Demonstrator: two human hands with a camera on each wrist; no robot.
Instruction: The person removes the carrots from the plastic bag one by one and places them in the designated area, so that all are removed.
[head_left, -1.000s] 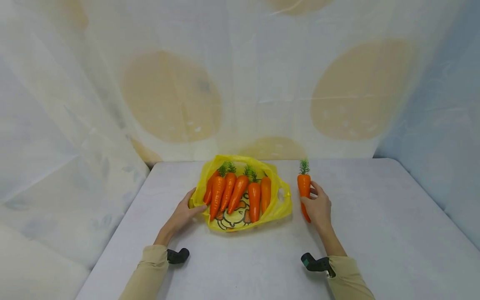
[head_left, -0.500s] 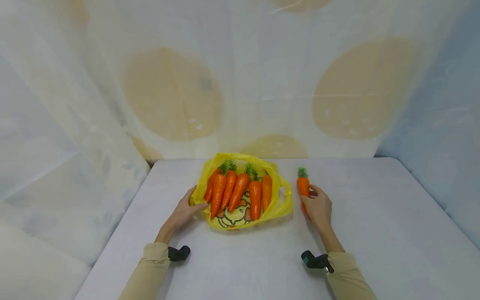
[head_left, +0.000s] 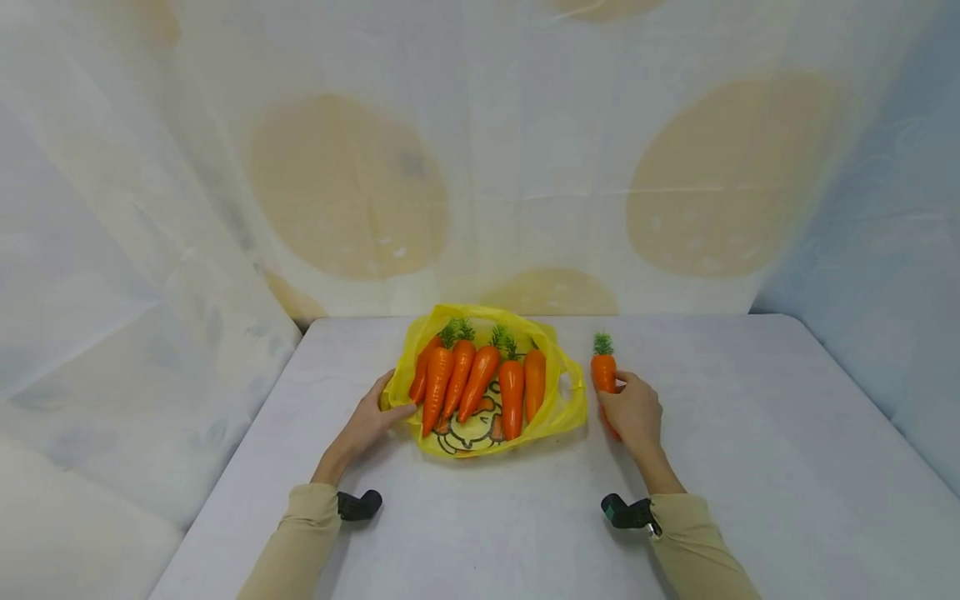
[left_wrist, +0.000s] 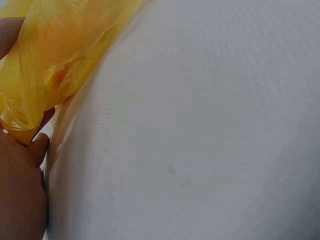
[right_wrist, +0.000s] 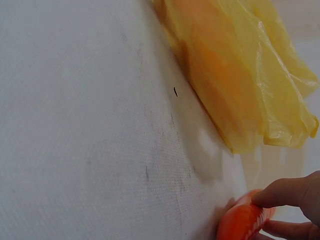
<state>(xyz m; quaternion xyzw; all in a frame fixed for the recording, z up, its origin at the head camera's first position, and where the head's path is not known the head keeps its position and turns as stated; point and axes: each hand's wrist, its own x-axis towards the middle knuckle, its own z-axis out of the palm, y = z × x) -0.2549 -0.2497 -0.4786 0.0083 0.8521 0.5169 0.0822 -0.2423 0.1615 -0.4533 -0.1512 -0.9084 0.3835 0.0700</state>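
Note:
A yellow plastic bag (head_left: 558, 412) lies with its mouth spread, and several orange carrots (head_left: 477, 383) with green tops rest inside over a printed cartoon. My left hand (head_left: 371, 421) grips the bag's left edge, thumb on the near side of the rim; in the left wrist view the yellow film bunches at its fingers. To the right of the bag, my right hand (head_left: 632, 410) pinches a single carrot (head_left: 603, 372) between thumb and fingers, its leafy top pointing away from me. The right wrist view shows this carrot (right_wrist: 241, 220) low over the white surface, beside the bag (right_wrist: 225, 75).
A white-covered table (head_left: 480, 533) carries everything. Its back edge meets a hanging pale curtain (head_left: 532, 167) with tan round patches; more cloth hangs at the left and right. A black wrist camera (head_left: 360, 505) sits on each forearm.
The right hand has brought its carrot down toward the table and slightly left, closer to the bag. The left hand keeps its hold on the bag's edge.

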